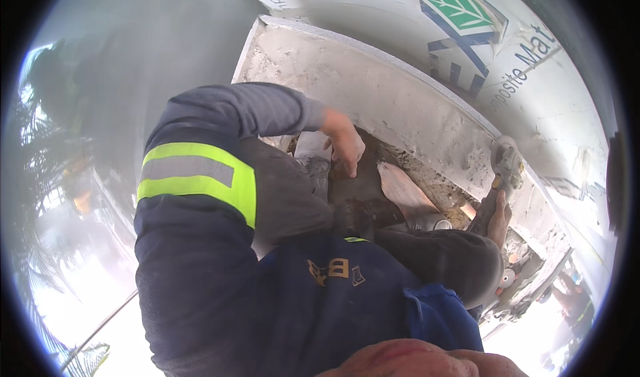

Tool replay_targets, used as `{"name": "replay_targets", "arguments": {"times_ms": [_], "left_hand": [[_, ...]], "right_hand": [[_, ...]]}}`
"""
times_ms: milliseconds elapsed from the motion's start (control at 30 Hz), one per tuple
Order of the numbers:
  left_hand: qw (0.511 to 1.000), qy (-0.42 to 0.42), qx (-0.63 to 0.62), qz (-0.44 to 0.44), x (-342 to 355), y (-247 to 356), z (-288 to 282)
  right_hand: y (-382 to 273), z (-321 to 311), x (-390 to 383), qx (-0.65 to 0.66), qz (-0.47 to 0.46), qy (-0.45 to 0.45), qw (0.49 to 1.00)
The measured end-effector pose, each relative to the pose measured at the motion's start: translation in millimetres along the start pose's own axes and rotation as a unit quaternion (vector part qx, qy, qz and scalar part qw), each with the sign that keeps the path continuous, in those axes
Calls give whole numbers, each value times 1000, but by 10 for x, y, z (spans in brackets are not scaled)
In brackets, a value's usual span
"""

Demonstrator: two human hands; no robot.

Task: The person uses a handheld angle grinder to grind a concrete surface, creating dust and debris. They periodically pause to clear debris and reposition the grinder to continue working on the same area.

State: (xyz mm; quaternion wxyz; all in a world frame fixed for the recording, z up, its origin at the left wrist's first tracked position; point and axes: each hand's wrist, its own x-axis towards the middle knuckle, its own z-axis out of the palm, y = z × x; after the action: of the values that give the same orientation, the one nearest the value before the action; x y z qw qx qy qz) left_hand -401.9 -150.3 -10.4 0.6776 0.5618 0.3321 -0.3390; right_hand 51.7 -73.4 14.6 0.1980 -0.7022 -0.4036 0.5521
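My left hand [343,144] reaches down over a dark, damp-looking patch [357,197] inside a rough concrete ledge [370,77], its fingers curled; what they hold, if anything, is hidden. Left of it lies a pale grey, dusty object [310,150], too unclear to name. A pale pinkish, tapered object [407,194], possibly footwear, is to the right of the patch. My right hand [498,220] is closed round the dark body of an angle grinder [507,164], held upright beside the ledge with its head upward.
White printed sheeting [533,110] rises behind the ledge. Rubble [457,214] and a small disc [507,277] lie at the right, near my dark-trousered leg [440,257]. A person [577,304] shows at the far right edge. Palm fronds [47,210] show at the left.
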Motion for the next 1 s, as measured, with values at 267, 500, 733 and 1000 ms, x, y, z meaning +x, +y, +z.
{"name": "replay_targets", "arguments": {"times_ms": [267,500,733,1000], "left_hand": [[996,58,-64,12,-174,-213,127],[885,224,-327,245,137,-72,409],[673,326,-548,375,144,-98,411],[349,425,-693,467,131,-492,430]], "right_hand": [[-555,991,74,-108,-107,-246,957],[-1080,2058,22,-162,-136,-337,917],[-1433,3052,-134,-188,-198,-376,885],[-1641,4145,-247,-178,-222,-382,879]]}}
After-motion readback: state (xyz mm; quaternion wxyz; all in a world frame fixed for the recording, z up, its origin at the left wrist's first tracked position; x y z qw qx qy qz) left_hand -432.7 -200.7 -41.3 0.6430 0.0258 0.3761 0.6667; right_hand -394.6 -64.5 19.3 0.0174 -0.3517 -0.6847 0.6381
